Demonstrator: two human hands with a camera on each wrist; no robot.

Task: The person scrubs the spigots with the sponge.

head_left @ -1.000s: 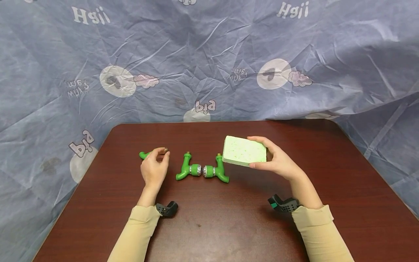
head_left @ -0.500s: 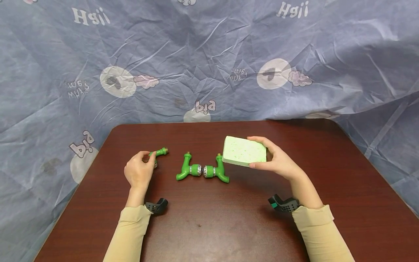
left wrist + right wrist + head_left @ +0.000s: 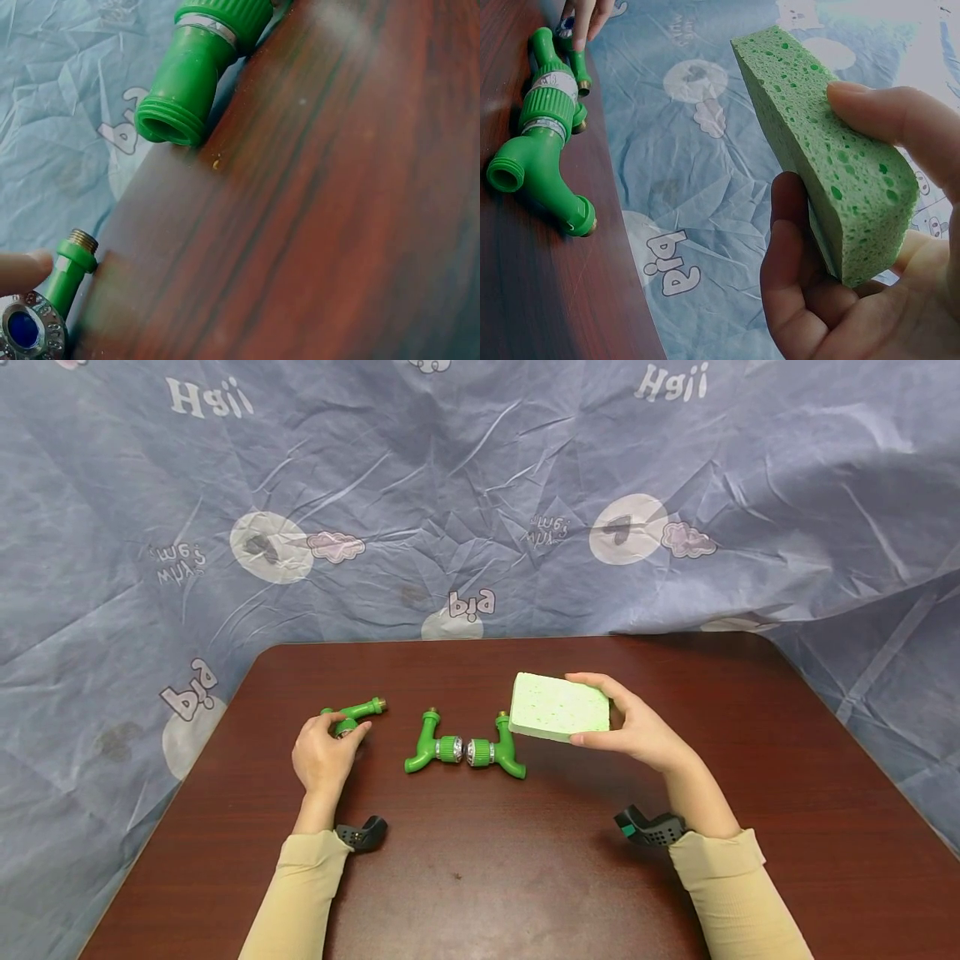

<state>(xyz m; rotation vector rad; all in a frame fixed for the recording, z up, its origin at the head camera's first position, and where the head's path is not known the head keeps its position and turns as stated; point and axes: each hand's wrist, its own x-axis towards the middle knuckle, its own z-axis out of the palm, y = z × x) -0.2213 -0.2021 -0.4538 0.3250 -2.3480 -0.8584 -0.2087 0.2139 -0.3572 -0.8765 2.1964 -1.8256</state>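
My right hand (image 3: pixel 637 727) holds a pale green sponge (image 3: pixel 558 706) up over the right half of the table; the right wrist view shows its pores, the thumb on one broad face and fingers beneath. At the left, my left hand (image 3: pixel 322 756) is at a green tap (image 3: pixel 366 708), thumb spread to the right of the ribbed knob and fingers on its left side. That tap's brass thread (image 3: pixel 82 240) and chrome knob end (image 3: pixel 31 328) show in the left wrist view beside one straight finger. The hand hides part of the spout.
Two more green taps, a left one (image 3: pixel 426 739) and a right one (image 3: pixel 506 747), lie mid-table with their knobs facing each other. The dark wooden table (image 3: pixel 465 877) reaches back to a wrinkled printed blue cloth (image 3: pixel 420 485). Both wrists wear black bands.
My left hand has shifted left from over the tap's threaded end, then spread its thumb and fingers about the knob, uncovering more of the tap. The right hand and sponge stay still.
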